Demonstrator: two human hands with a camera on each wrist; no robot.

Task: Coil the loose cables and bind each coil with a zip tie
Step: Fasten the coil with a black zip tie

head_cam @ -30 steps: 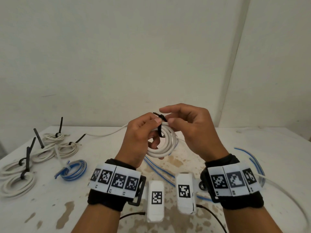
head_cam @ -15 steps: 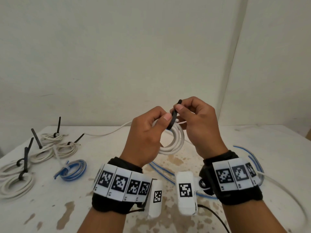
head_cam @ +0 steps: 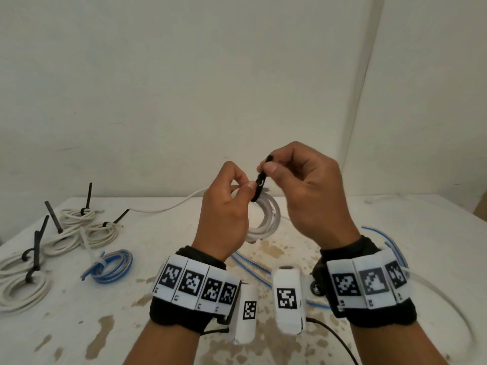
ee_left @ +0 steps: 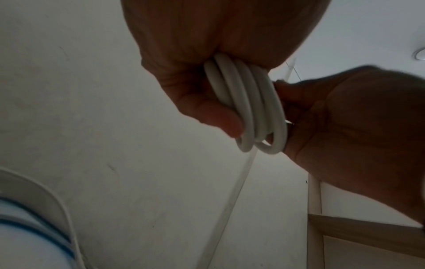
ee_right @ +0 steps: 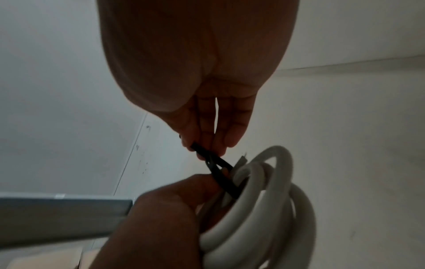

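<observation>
A white cable coil (head_cam: 266, 219) hangs in the air above the table, gripped at its top by my left hand (head_cam: 226, 206), fingers curled round the strands (ee_left: 248, 109). A black zip tie (head_cam: 259, 184) loops round the coil's top. My right hand (head_cam: 303, 185) pinches the tie's free tail between thumb and fingertips and holds it up. In the right wrist view the zip tie (ee_right: 218, 171) runs from my fingertips down to the coil (ee_right: 271, 200), forming a narrow loop.
Several bound white coils with black ties (head_cam: 66, 227) and a blue-white coil (head_cam: 110, 267) lie on the table's left. Loose blue cables (head_cam: 390, 246) and a white cable (head_cam: 168, 206) trail over the stained table (head_cam: 105, 325). The wall stands close behind.
Both hands rose with the coil. My right hand drew the zip tie's tail upward, and the loop round the coil narrowed.
</observation>
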